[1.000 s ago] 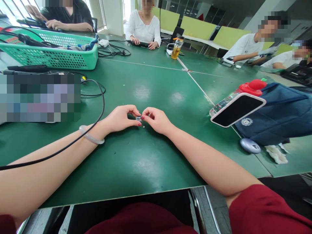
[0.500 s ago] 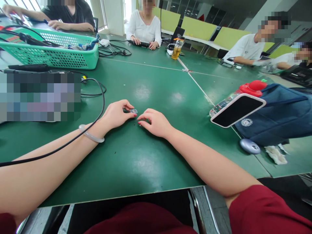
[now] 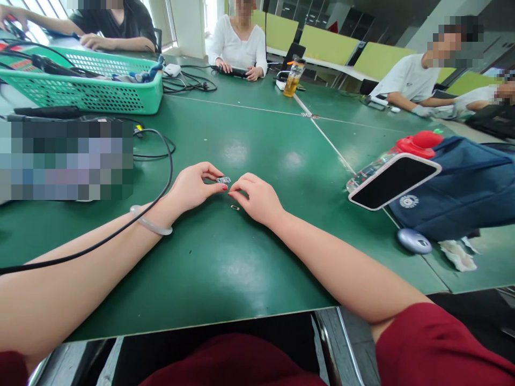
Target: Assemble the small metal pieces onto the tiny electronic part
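My left hand [image 3: 192, 187] pinches a small circuit board [image 3: 223, 180] between thumb and forefinger, just above the green table [image 3: 225, 268]. My right hand [image 3: 257, 197] is curled with its fingertips at the board's right edge, touching or nearly touching it. A tiny metal pin-like part [image 3: 234, 207] lies on the table under my right fingers. A clear bangle [image 3: 149, 228] circles my left wrist, and a black cable [image 3: 120, 236] runs across my left forearm.
A green mesh basket [image 3: 88, 91] with cables stands far left. To the right are a phone [image 3: 394, 179] leaning on a red-capped bottle [image 3: 414, 142], a blue bag [image 3: 462, 187], a mouse [image 3: 414, 240] and a crumpled tissue [image 3: 456, 253]. Several other people sit around the table.
The two hands held the board together, then parted as my left drew it left. My right hand has since lifted back to the board, uncovering the small pin on the table.
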Demonstrator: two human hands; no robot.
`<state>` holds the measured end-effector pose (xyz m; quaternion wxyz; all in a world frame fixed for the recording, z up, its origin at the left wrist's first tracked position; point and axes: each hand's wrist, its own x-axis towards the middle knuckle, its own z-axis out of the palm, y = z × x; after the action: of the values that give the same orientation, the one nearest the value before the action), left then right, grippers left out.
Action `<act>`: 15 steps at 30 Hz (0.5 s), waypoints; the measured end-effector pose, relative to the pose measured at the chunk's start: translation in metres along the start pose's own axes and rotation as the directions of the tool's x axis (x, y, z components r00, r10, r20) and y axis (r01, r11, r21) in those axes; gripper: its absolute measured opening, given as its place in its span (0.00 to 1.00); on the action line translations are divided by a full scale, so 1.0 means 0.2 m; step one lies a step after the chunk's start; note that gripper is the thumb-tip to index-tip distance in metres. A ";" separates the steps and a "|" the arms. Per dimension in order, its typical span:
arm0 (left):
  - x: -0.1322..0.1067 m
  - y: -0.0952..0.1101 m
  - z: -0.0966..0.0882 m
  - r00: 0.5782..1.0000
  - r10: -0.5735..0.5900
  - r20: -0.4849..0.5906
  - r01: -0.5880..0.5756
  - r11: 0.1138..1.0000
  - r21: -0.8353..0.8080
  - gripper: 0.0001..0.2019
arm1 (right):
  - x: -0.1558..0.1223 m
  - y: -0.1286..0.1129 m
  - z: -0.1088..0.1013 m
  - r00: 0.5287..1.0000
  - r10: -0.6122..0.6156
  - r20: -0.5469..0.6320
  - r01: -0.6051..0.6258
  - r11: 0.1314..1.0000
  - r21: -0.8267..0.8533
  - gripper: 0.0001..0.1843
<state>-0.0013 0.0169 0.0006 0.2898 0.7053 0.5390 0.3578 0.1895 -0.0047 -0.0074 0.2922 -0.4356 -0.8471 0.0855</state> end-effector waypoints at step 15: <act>-0.02 0.05 0.00 0.990 0.114 0.081 -0.097 0.975 -0.198 0.19 | -0.02 0.00 -0.04 0.994 -0.098 -0.052 0.087 0.981 -0.175 0.22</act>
<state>0.0025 0.0100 0.0075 0.3621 0.7171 0.4494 0.3908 0.1956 -0.0078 -0.0033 0.2825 -0.4217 -0.8615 -0.0149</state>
